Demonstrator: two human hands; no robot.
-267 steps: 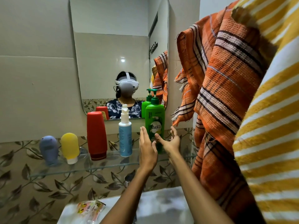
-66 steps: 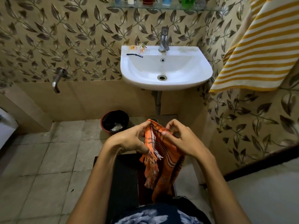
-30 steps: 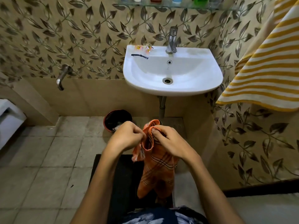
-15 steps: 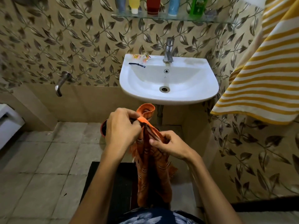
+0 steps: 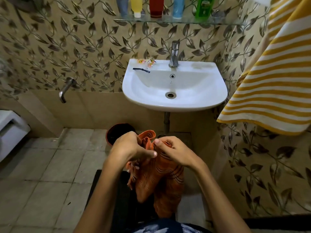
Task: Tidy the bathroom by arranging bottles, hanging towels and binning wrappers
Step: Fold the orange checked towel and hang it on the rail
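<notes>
Both hands meet at the centre of the frame, low down, gripping a bunched orange checked towel point(image 5: 156, 180). At centre left, the left hand point(image 5: 130, 148) curls its fingers into the gathered top edge, thumb stretched across the cloth toward the other hand. Just to its right, the right hand point(image 5: 175, 153) pinches the same edge, fingers folded over the fabric. From the two grips the towel hangs in folds toward the bottom of the frame, a fringed end showing under the left wrist, in front of a dark floor mat point(image 5: 121, 199).

Directly above the hands, partly hidden by the left knuckles, a round red-rimmed bin point(image 5: 117, 132) stands on the tiled floor beneath a white wall-mounted sink point(image 5: 175, 101). Small orange-and-yellow wrappers point(image 5: 146, 62) lie on the upper-left ledge of the sink, with a dark strip point(image 5: 141, 70) just below them, left of a chrome tap point(image 5: 174, 53).

Along the top edge, a glass shelf point(image 5: 178, 21) carries a row of bottles point(image 5: 176, 6) cut off by the frame: grey, yellow, red, blue and green, from left to right. At right, a yellow-and-white striped towel point(image 5: 271, 81) hangs against the leaf-patterned wall. A second chrome spout point(image 5: 64, 89) juts from the wall at middle left, and a white fixture point(image 5: 10, 130) shows at the left edge.
</notes>
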